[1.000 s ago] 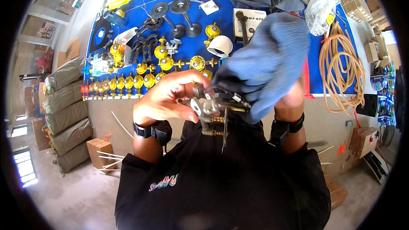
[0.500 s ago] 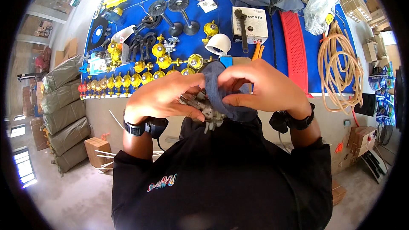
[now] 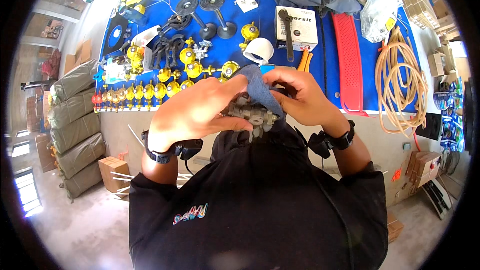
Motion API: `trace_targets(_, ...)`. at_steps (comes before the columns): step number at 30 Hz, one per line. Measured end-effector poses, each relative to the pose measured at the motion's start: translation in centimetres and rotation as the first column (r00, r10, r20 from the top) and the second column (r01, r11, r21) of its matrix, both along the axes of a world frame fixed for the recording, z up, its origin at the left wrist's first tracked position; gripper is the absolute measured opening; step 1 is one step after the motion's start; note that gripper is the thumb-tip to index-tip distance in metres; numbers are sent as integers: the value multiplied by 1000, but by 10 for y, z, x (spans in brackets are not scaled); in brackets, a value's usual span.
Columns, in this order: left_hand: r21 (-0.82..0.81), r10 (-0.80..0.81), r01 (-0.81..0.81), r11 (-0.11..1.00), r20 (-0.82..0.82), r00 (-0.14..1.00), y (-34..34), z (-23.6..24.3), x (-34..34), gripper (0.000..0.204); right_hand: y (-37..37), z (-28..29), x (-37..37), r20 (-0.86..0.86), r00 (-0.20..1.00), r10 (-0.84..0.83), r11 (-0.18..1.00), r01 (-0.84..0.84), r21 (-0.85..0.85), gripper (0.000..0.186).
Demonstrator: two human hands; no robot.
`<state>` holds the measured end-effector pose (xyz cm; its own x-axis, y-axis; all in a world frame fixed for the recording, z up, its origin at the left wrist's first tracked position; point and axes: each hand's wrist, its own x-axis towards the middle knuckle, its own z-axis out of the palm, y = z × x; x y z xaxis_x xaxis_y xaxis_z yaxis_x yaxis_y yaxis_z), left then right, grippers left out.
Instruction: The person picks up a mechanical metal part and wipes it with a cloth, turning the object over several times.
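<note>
A grey metal valve fitting (image 3: pixel 257 119) is gripped in my left hand (image 3: pixel 192 110), close in front of my chest. My left thumb lies along its near side. A blue-grey cloth (image 3: pixel 262 90) is pinched in my right hand (image 3: pixel 305 97) and drapes against the far side of the fitting. Part of the fitting is hidden by the cloth and my left fingers. Beyond my hands, a row of yellow gas regulators (image 3: pixel 148 91) stands along the near edge of the blue table (image 3: pixel 240 12).
A white cup-like piece (image 3: pixel 259 50) sits just past my hands. Behind it, a dark wrench (image 3: pixel 287 35) lies on a white box (image 3: pixel 305 30). To the right are a red perforated strip (image 3: pixel 350 60) and a coiled tan hose (image 3: pixel 400 80). Two black round-topped stands (image 3: pixel 214 2) are farther back.
My right hand and the cloth have shifted, and the cloth hangs less over the near side. More of the fitting shows, and it sits slightly farther right.
</note>
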<state>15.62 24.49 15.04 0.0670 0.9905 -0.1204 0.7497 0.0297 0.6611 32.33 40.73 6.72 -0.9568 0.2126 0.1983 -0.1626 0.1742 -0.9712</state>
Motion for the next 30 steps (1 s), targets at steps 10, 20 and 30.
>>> trace_targets(10, 0, 32, -32, 999, 10, 999, 4, 10, 5, 47, 5, -19, 1, -6, 999, -42, 760, 28, -649, 20)
trace_targets(20, 27, 26, -19, 999, -289, 957, 4, 11, 18, 40, 22, 37, 1, -5, 996, 94, 974, -91, 208, 32)
trace_targets(30, -105, -14, -38, 994, -456, 890, 9, -1, 32, 40, 4, 38, -9, 229, 973, 35, 947, -106, 303, 32)
